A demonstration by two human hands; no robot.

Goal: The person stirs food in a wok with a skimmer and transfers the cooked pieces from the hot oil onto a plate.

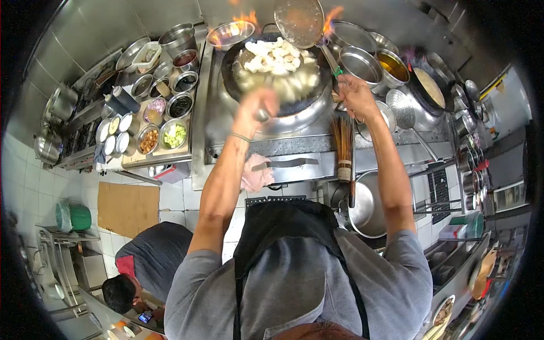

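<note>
My left hand [258, 110], smeared by motion, is closed around a metal handle whose rounded end shows below the fist. This looks like a ladle, its bowl partly hidden in the wok [228, 82]. Pale food pieces [275, 56] are heaped in the wok, over bubbling, blurred contents. My right hand [358, 97] grips the handle of a round perforated strainer [299, 22], with a green tie on the handle. The strainer is raised at the wok's far edge, tilted. Flames rise behind it on both sides.
Left of the stove, a tray holds bowls of chopped green vegetables [174, 135], sauces and squeeze bottles [126, 99]. A pot of oil [392, 67], a skimmer [402, 110] and another wok [429, 88] stand right. A bamboo brush [343, 147] hangs in front. Another person [153, 260] bends behind left.
</note>
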